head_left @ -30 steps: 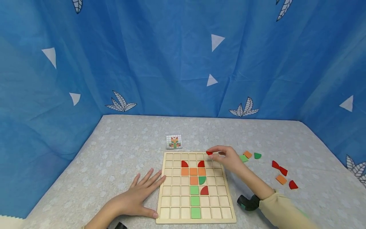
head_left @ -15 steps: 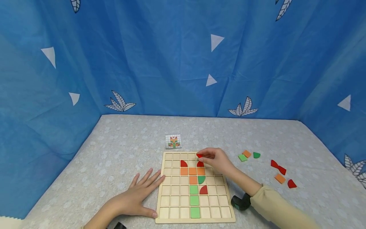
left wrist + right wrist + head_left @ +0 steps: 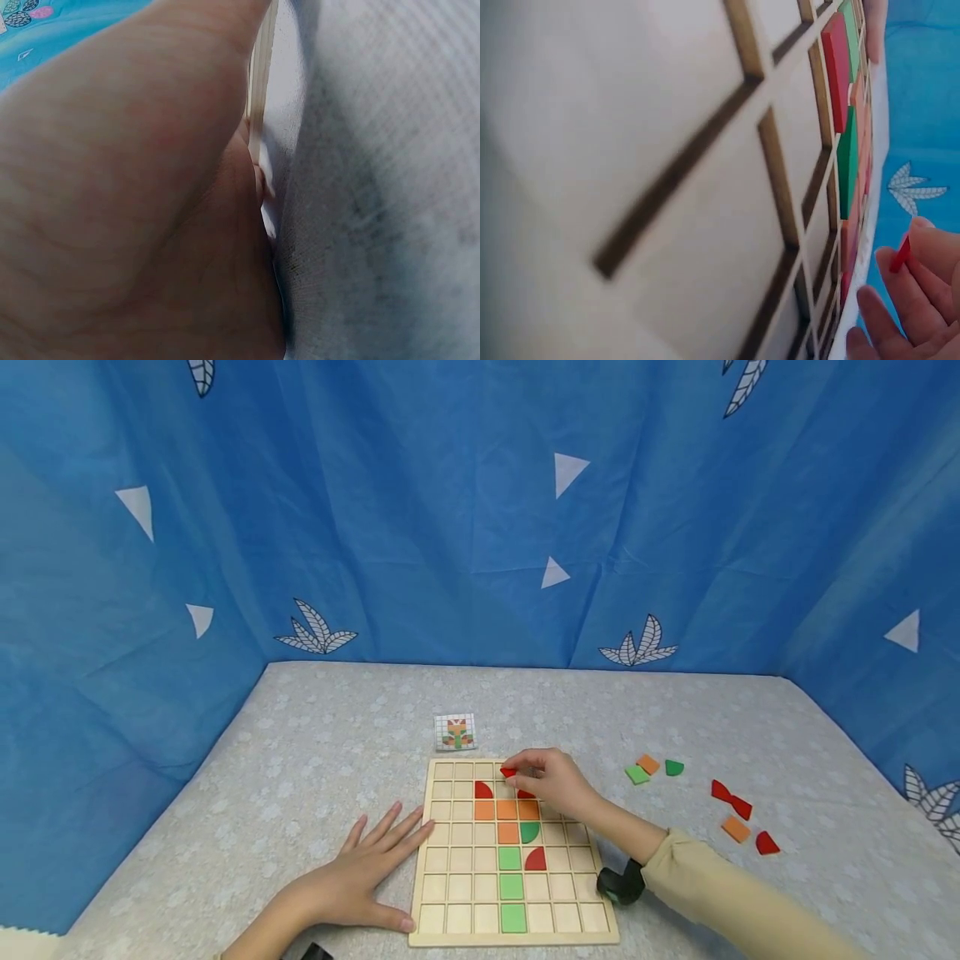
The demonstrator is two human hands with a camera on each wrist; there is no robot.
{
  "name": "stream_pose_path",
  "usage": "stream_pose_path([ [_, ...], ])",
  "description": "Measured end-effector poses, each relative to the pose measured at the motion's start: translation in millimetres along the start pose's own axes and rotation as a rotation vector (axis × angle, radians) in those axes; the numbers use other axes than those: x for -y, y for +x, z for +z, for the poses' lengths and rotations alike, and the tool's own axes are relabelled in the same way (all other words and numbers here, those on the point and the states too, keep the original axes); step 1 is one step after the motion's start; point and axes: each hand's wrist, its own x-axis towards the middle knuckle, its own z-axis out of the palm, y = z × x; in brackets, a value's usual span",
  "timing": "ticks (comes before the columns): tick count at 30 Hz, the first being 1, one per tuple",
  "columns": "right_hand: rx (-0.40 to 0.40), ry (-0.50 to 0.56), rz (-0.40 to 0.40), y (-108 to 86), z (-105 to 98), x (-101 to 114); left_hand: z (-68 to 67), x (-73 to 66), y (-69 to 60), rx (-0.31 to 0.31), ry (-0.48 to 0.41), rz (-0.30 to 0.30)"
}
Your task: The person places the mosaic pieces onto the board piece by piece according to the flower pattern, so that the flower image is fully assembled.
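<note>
A wooden grid board (image 3: pixel 517 939) lies on the table with coloured pieces set in its cells. My right hand (image 3: pixel 551 779) pinches a small red piece (image 3: pixel 508 772) between thumb and fingers over the board's far rows; its full shape is hidden. The right wrist view also shows that pinch (image 3: pixel 900 256). In the board sit a red quarter-circle (image 3: pixel 483 791), orange squares (image 3: pixel 507 810), a green quarter-circle (image 3: pixel 529 832), another red quarter-circle (image 3: pixel 536 860) and light green squares (image 3: pixel 512 887). One more red piece is partly covered by the right hand. My left hand (image 3: pixel 356 881) lies spread flat, fingertips and thumb at the board's left edge.
A small printed pattern card (image 3: pixel 455 732) lies beyond the board. To the right are loose pieces: a light green square (image 3: pixel 637 774), orange squares (image 3: pixel 736 828), a green quarter-circle (image 3: pixel 674 768) and several red pieces (image 3: pixel 731 798). A blue curtain (image 3: pixel 480 527) surrounds the table.
My right hand has moved left across the board's far rows, carrying the red piece from near the right corner toward the middle columns. The left hand has stayed in place.
</note>
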Motion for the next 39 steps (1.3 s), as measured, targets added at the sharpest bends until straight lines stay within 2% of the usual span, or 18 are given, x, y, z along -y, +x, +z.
stream_pose_path([
  [5, -0.014, -0.018, 0.034, -0.8, 5.2, -2.8, 1.8, 1.8, 0.3, -0.002, 0.007, -0.001],
  [12, -0.035, -0.044, -0.024, -3.1, 11.3, -8.2, 1.9, 0.1, 0.4, -0.003, 0.006, -0.002],
  [17, -0.061, -0.102, -0.063, -4.0, 12.8, -8.3, 2.0, 0.2, 1.1, -0.005, 0.007, 0.003],
  [28, -0.082, -0.198, -0.105, -3.9, 13.9, -6.1, 1.9, 1.0, 1.6, -0.010, 0.007, 0.004],
  [39, -0.088, -0.179, -0.115, -3.1, 15.6, -8.1, 1.1, 0.1, 0.4, -0.010, -0.002, 0.007],
])
